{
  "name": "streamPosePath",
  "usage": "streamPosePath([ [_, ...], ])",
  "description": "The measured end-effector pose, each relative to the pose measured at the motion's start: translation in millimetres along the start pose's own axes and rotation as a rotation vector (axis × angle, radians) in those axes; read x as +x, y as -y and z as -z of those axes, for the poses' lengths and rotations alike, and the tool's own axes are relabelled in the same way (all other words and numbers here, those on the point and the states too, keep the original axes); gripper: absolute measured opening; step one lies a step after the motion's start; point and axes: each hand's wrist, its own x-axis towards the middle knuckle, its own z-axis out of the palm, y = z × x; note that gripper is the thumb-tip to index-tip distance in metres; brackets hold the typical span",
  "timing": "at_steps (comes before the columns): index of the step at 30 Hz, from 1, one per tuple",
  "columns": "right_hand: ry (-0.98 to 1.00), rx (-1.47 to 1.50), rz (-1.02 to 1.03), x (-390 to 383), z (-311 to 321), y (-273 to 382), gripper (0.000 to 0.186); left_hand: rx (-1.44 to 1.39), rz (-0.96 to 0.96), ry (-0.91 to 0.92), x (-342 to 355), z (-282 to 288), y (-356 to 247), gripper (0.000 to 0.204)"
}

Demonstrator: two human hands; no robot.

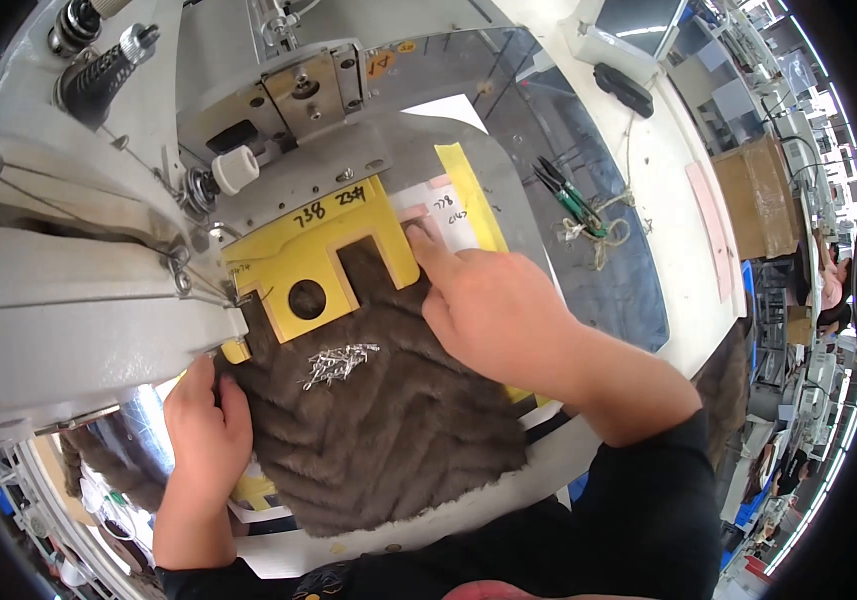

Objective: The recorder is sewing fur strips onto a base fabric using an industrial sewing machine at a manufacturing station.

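The template, a yellow plate with a round hole and a square notch, lay beyond and between the two hands, flat over the far part of the brown fur. Its long axis ran slantwise, from a lower left end beside the machine head up to a farther right end, and its notch opened toward the person. The right hand was the nearer one: its index finger stretched forward and touched down right at the template's right edge, just beside the white card, while the other fingers curled under the palm. Whether that fingertip pressed on the template, the fur or the card could not be told, nor whether the folded fingers held anything. The left hand sat lower, at the fur's left edge and close against the front of the machine head, short of the template's left corner, so that from it the template lay ahead and to the right. Its thumb and index finger stood a little apart, near a small yellow block; the fingertips were partly hidden, and a grip could not be made out. The hands were well apart, with the fur spread between them and a pile of silvery pins on it, just nearer the person than the template.
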Motion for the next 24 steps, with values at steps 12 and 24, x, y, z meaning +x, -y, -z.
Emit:
streamPosePath([
  [12,-0.095,0.082,0.017,1,-5,-2,0.044,0.023,-0.045,-0.007,5,2,-1,0.017],
  [24,-0.176,0.095,0.015,7,-6,4,0.035,-0.015,0.082,0.085,16,2,-7,0.023],
])
